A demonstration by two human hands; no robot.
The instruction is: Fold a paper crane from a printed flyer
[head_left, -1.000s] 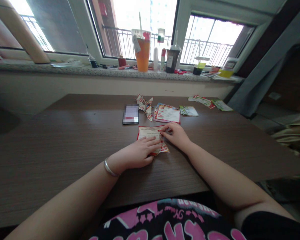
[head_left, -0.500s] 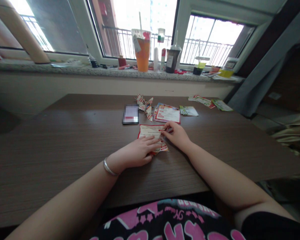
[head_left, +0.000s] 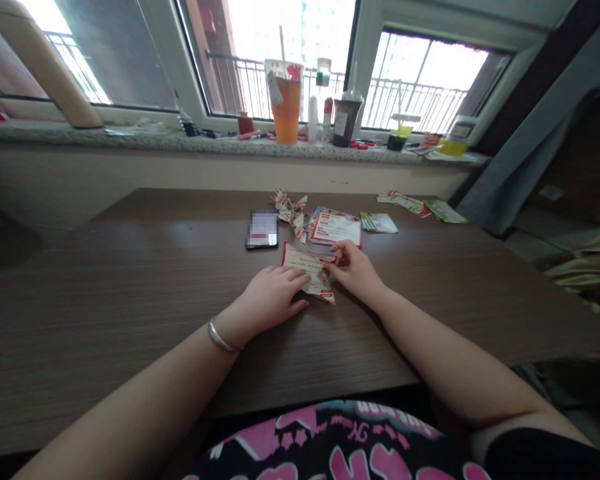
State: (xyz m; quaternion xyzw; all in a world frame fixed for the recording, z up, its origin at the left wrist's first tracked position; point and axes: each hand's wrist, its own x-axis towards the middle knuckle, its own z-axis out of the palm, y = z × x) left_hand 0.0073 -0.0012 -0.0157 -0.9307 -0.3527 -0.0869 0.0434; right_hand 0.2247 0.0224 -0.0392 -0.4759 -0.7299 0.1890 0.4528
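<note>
Where beneath left fingers [head_left: 294,272], paper [head_left: 311,264] hidden.

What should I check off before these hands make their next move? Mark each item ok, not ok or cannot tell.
1. Left hand resting on the paper: ok, fingers spread over its left part.
2. Right hand gripping the paper: cannot tell; the fingers are at its right side, but the grip is unclear.
3. Paper lying smooth: not ok, it looks creased and uneven.
4. Phone clear of both hands: ok, it lies beyond the left hand.
5. Right hand clear of the card stack: cannot tell, they overlap in view.
</note>
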